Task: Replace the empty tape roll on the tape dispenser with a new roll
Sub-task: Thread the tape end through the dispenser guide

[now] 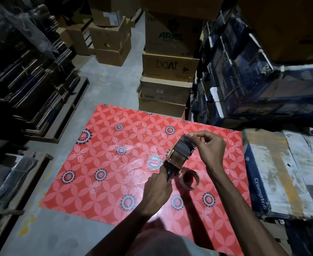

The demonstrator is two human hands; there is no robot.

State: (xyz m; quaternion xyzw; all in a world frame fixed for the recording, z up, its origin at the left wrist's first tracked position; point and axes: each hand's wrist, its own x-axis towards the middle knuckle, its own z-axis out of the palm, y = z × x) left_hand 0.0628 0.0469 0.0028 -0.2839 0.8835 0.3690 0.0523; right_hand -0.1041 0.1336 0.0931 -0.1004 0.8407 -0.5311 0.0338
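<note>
Centrally over the red table (pixel 100 163): left hand (pixel 156 191) clenched on the tape dispenser (pixel 177 159) handle. Right hand (pixel 210 146) pinching the dispenser's upper end, perhaps a tape roll there. Another tape roll (pixel 189 179) flat on the table, just beside the dispenser.

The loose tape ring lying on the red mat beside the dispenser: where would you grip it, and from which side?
Probably across its wall, from above. The ring lies flat on the mat with its open centre facing up, so one finger can go inside and the thumb outside. Its near right rim looks clearest: the dispenser and left hand crowd its left, and the right hand is up at the dispenser's top.
</note>
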